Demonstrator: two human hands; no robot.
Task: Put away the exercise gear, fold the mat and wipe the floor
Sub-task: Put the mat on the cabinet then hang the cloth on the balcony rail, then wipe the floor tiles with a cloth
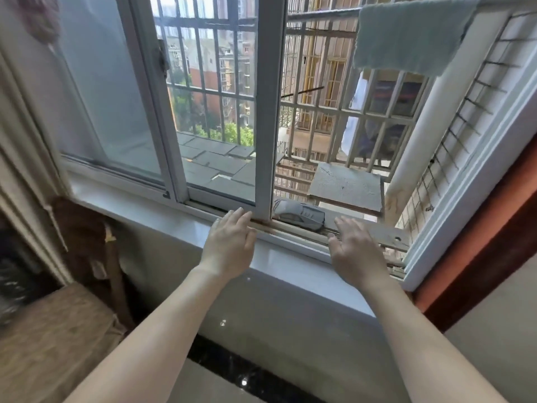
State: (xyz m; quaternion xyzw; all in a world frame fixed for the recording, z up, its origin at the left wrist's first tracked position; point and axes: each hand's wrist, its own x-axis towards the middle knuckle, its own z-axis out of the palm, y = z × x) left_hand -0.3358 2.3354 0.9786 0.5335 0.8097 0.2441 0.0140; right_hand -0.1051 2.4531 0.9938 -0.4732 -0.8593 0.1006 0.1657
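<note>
Blue-grey towelling cloth (pixel 412 33), the likely wiper for the floor, hangs draped over the top rail of the outdoor cage at upper right, well apart from both hands.

Left hand (pixel 229 242): fingers (pixel 236 219) straight and close together, holding nothing. The tips are at the sliding-window track, beside the foot of the white aluminium sash frame (pixel 264 112); whether they touch the track cannot be told.

Right hand (pixel 357 248): fingers (pixel 347 226) relaxed, slightly spread and empty, over the track in the open half of the window.

Beneath both wrists lies the glossy white stone sill (pixel 162 219). Just beyond the track, between the hands, a grey bundled object (pixel 299 213) lies by a weathered wooden plank (pixel 389 238); its nature is unclear. Farther out, a grey concrete slab (pixel 345 184) rests on the pale metal bars (pixel 316 112) of the cage.

Handling (judged): the cloth appears soft, limp and light, heavier if damp, with no stiffness to lever against. The best hold is a pinch of the free lower hem, or a gather at the fold over the rail. It should then be lifted up and off rather than dragged, since the pile could snag on the white wire mesh panel (pixel 453 132) alongside. The gaps between the bars are open below, so a loose hold risks dropping it outside.
</note>
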